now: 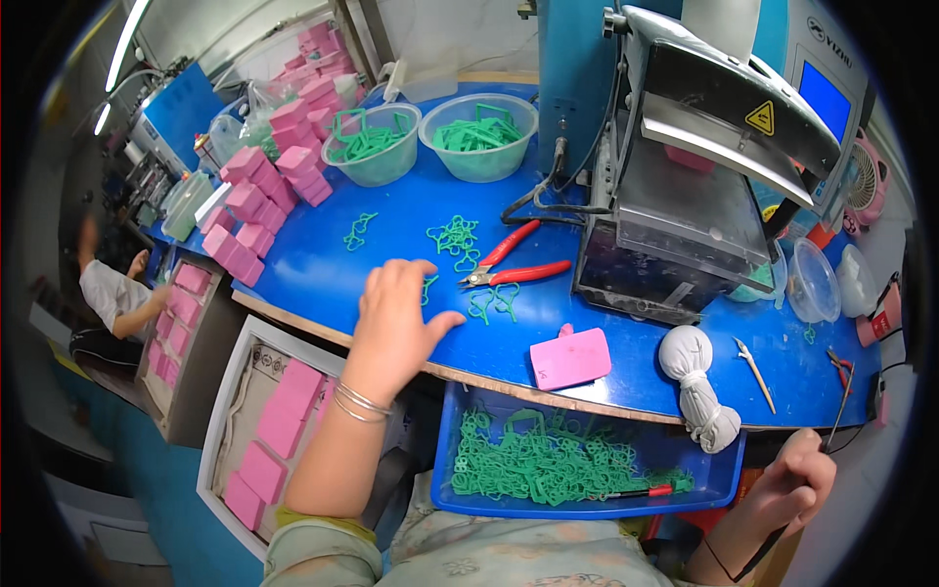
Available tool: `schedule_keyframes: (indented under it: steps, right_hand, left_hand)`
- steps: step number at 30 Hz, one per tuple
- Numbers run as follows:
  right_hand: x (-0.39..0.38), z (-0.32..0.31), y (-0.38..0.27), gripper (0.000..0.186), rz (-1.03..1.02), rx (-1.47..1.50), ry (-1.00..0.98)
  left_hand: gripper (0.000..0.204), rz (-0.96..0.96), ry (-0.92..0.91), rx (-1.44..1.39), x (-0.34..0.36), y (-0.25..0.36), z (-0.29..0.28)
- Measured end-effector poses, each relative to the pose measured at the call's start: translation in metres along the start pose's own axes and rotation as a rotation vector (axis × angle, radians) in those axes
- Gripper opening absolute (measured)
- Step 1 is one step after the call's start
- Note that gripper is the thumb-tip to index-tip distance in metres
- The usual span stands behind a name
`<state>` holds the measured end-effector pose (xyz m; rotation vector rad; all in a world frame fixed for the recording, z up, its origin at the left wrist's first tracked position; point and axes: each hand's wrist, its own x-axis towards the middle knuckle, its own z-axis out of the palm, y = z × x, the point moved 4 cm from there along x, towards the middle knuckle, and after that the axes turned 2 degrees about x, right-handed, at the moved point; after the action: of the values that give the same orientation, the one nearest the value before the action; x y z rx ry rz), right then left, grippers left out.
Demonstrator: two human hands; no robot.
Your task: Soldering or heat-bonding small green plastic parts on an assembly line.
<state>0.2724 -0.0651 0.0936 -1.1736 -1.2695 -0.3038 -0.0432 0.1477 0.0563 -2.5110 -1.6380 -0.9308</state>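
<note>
Left grip [393, 311] spread, right grip [794, 481] curled

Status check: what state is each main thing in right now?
Left hand: open, fingers spread over blue table
Right hand: closed around a thin tool
Red-handled pliers: lying down, handles spread
Left bowl: uncovered, holding green pieces
Right bowl: uncovered, holding green pieces
Blue tray: uncovered, heaped with green pieces
Single pink block: lying flat
Screen: lit blue

on your table [313, 249], the pliers [479, 278] lie right of your left hand [391, 318] with two tubs [479, 168] at the far side, the block [570, 360] sits before the press [675, 220], and pieces [558, 462] lie in a bin [447, 430] at the near edge.
</note>
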Motion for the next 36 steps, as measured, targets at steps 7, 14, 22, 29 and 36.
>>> schedule_keyframes:
  steps: [7, 14, 22, 29, 36]
  right_hand:
    - [-0.013, 0.013, -0.001, 0.051, 0.166, 0.085, 0.023]
    - [-0.025, 0.033, -0.017, 0.047, 0.121, 0.228, -0.124]
    - [-0.042, 0.072, -0.029, 0.027, -0.031, 0.248, -0.648]
    - [-0.058, 0.092, -0.027, 0.028, 0.19, 0.334, -0.674]
    - [-0.059, 0.083, -0.031, 0.024, 0.053, 0.247, -0.668]
  left_hand:
    - [0.038, -0.193, -0.188, 0.008, 0.014, -0.051, 0.016]
    - [0.027, -0.263, -0.14, -0.281, -0.002, -0.039, 0.015]
    - [0.024, -0.261, -0.126, -1.304, -0.07, 0.05, 0.004]
    - [0.027, 0.103, -0.339, -1.308, -0.088, 0.095, 0.017]
    - [0.027, -0.102, -0.353, -1.394, -0.095, 0.102, 0.022]
